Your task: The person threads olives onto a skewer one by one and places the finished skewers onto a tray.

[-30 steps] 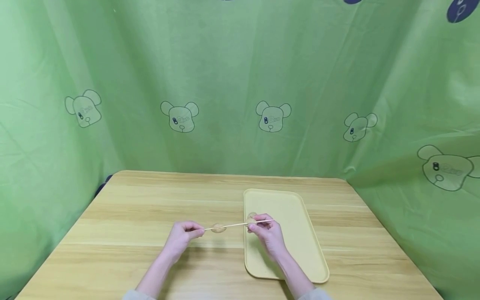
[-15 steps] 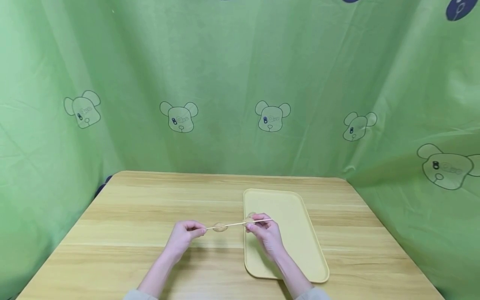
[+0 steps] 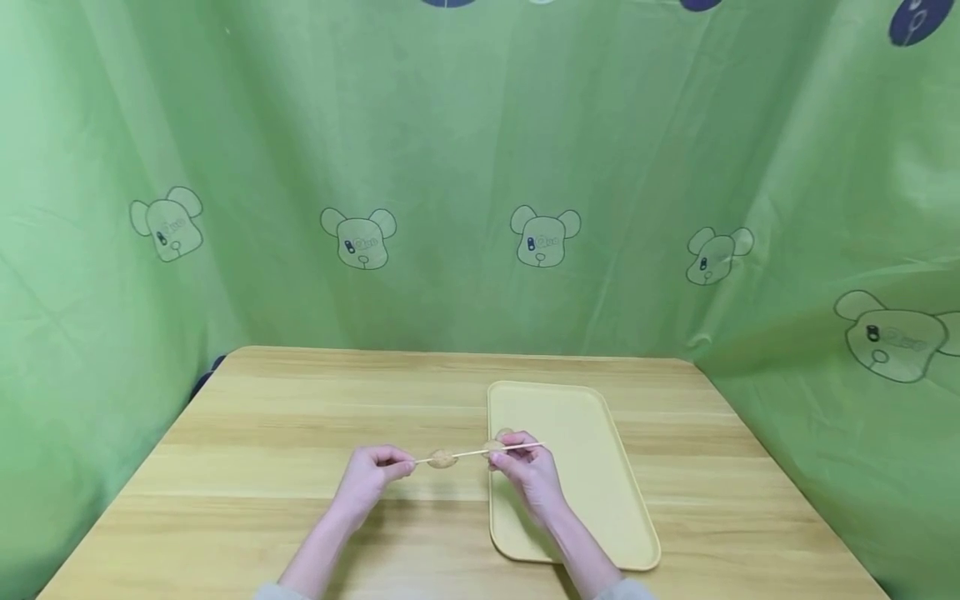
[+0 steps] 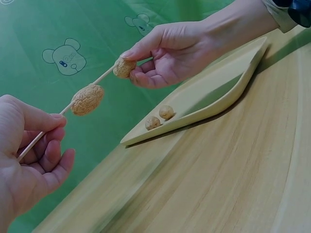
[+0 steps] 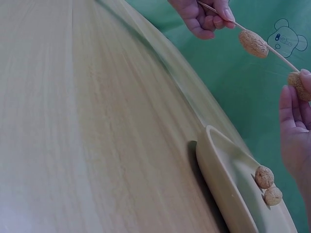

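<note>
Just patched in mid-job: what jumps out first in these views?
A thin wooden skewer held above the table between both hands: the left hand pinches one end, the right hand pinches a walnut-like ball near the other. Another ball sits threaded mid-skewer. Two more balls lie in the yellow tray.

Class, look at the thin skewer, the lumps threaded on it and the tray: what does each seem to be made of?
Skewer: pale, thin and straight, probably bamboo or wood, matt.
Lumps: tan with a wrinkled, brain-like surface, possibly walnut-like nuts or textured food balls; the look leaves it open.
Tray: pale yellow, smooth, rounded raised rim, likely moulded plastic.
</note>
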Tool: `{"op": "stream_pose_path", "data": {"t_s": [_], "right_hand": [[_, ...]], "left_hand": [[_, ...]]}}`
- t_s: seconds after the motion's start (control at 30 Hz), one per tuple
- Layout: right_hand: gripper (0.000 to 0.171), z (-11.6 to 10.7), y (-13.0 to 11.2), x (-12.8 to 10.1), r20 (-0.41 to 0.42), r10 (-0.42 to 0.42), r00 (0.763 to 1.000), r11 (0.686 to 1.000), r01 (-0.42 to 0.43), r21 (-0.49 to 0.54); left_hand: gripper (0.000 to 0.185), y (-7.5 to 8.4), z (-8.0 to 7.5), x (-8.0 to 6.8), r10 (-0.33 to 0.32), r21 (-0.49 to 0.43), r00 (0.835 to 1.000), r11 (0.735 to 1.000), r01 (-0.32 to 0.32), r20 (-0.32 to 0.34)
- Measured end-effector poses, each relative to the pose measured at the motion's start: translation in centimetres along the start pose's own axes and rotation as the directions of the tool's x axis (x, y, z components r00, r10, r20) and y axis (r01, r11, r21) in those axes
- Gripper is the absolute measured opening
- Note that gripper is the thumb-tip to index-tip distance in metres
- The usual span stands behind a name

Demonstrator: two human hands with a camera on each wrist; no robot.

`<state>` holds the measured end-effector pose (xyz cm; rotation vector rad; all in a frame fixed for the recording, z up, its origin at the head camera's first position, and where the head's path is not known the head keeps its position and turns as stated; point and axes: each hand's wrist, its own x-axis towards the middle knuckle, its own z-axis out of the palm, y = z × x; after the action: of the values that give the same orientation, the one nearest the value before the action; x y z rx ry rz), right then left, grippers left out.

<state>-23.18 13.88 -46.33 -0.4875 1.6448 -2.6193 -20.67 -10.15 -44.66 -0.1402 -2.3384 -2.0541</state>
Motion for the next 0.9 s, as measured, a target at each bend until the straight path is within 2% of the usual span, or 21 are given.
{"op": "stream_pose_path", "data": {"t_s": [0.2,0.7,0.8,0.83,0.9], "right_hand": [[0.026,0.06,0.08,0.02,0.018,0.009,1.0,1.0,-0.009,0.005],[0.028,0.62,0.33,-0.06,-0.04,0.047,0.998,0.999,-0.047,0.009],[0.029,0.62,0.42,-0.06,-0.039,0.046,0.998,0.999,-0.046,0.012],[0.03,0.62,0.45,-0.07,-0.038,0.045,0.998,0.999,-0.045,0.013],[0.03,0.63,0.49,-0.09,-0.036,0.043,0.998,0.999,-0.042,0.017]], "left_hand": [[0.011,-0.13,0.12,0.14,0.017,0.006,1.0,1.0,-0.017,-0.009],[0.012,0.07,0.5,0.26,-0.005,-0.006,1.0,1.0,0.004,-0.014],[0.01,-0.1,0.54,0.21,0.035,-0.019,0.999,0.999,-0.035,-0.006],[0.009,-0.24,0.52,0.18,0.074,-0.017,0.997,0.997,-0.074,0.004],[0.009,-0.55,0.45,0.2,0.105,-0.03,0.994,0.994,-0.105,0.013]]}}
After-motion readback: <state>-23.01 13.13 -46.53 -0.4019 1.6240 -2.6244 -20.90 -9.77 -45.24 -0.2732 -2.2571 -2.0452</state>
